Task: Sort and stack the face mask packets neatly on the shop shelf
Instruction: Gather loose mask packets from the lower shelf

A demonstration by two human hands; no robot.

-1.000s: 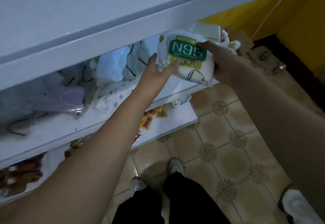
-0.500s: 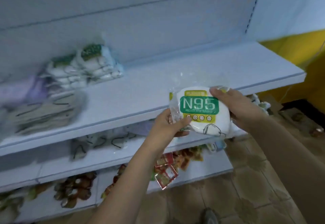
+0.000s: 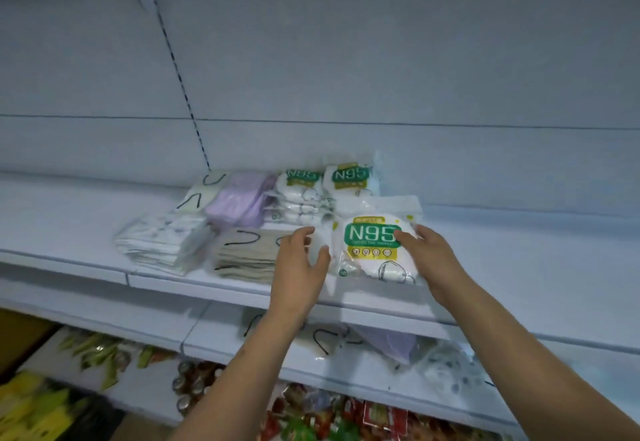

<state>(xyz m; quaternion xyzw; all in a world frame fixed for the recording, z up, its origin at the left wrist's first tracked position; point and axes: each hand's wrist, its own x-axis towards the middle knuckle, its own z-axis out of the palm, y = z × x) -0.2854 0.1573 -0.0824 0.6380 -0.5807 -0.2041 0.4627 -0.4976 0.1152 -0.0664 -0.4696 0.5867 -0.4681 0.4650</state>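
- N95 face mask packet (image 3: 372,244), clear plastic with a green-and-yellow label over a white mask: located between the two hands, on the front part of the white metal shop shelf (image 3: 519,267), label facing up and readable; whether it lies fully flat or is slightly lifted cannot be told.
- Key relation: the packet is set in front of the rear right stack of N95 packets (image 3: 349,179), which lies beyond the fingertips; the label's long side runs left to right, across the reach of both hands. The right hand is judged the nearer, being in contact.
- Right hand (image 3: 427,260): fingers laid over the label's right end and the packet's right edge, loosely curved; a light hold or press is judged, not a firm pinch.
- Left hand (image 3: 299,260): spread and relaxed, thumb near the packet's left margin; contact with the plastic cannot be confirmed, and nothing is held.
- Second N95 stack (image 3: 299,194): beyond the left hand.
- Stack of beige masks with black loops (image 3: 247,255): just left of the left hand.
- Lilac mask bundle (image 3: 239,203) and white patterned packets (image 3: 162,243): further left.
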